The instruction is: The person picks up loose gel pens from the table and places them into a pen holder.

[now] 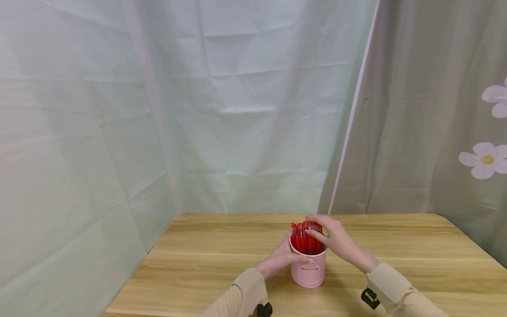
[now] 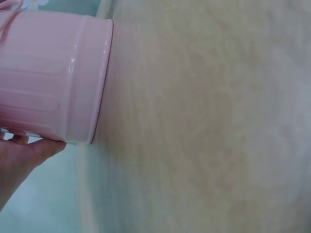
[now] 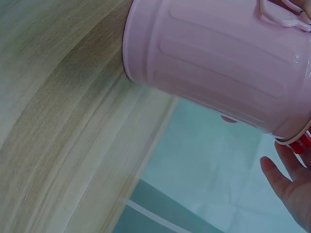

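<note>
A pink metal bucket (image 1: 308, 275) with a small handle stands upright on the wooden table, packed with several shiny red packets (image 1: 299, 240) that rise above its rim. My left hand (image 1: 282, 256) grips the bucket's left side, thumb across the front near the handle. At the right of the rim, my right hand (image 1: 334, 235) reaches over the top, thumb and fingers around the upper ends of the packets. The right wrist view has the right hand (image 3: 294, 187) beside the rim, where a bit of red packet (image 3: 297, 145) shows. Most of each packet is hidden inside the bucket.
The light wooden table (image 1: 214, 251) extends to both sides of the bucket. Behind it hangs a pale green curtain (image 1: 245, 110), and a grey curtain (image 1: 400, 132) with white flowers hangs at the right.
</note>
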`<state>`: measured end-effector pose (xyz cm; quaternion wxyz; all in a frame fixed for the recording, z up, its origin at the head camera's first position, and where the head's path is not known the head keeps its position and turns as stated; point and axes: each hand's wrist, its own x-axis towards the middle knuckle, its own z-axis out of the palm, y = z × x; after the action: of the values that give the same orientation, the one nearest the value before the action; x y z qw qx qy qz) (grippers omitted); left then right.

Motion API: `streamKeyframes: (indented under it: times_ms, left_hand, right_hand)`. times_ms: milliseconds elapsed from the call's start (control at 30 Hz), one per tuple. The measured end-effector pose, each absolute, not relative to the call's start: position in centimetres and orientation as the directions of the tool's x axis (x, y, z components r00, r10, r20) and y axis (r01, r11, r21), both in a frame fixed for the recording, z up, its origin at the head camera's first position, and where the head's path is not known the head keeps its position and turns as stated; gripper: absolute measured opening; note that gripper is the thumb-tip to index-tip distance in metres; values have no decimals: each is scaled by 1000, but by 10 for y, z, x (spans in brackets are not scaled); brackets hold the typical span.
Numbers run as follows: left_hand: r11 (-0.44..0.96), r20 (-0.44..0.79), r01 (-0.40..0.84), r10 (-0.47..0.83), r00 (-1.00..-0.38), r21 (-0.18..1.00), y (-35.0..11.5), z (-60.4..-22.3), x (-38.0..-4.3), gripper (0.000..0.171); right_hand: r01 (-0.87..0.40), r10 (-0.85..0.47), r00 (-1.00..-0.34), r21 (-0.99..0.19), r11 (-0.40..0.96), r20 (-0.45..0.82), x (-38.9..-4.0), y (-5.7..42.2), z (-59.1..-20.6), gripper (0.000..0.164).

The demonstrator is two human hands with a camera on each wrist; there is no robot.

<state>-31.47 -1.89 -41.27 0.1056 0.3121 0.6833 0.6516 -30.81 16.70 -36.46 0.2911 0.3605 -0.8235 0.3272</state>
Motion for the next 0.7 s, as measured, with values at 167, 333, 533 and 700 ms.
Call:
streamKeyframes:
  times_ms: [167, 333, 533, 700]
  left_hand:
    - [-46, 257, 281, 561, -787, 959, -18, -414, -314, 89]
    - [-48, 251, 273, 566, -785, 961, -18, -413, -314, 91]
    - [-43, 236, 259, 574, -784, 965, -20, -412, -315, 94]
    - [-34, 215, 240, 580, -786, 970, -22, -411, -317, 96]
  right_hand:
    - [-768, -429, -605, -348, 538, 671, -305, 171, -366, 36]
    - [-751, -451, -639, -379, 541, 623, -301, 174, -366, 46]
    - [-739, -449, -657, -398, 543, 606, -296, 179, -365, 50]
    - [-736, -444, -659, -399, 547, 607, -293, 186, -363, 50]
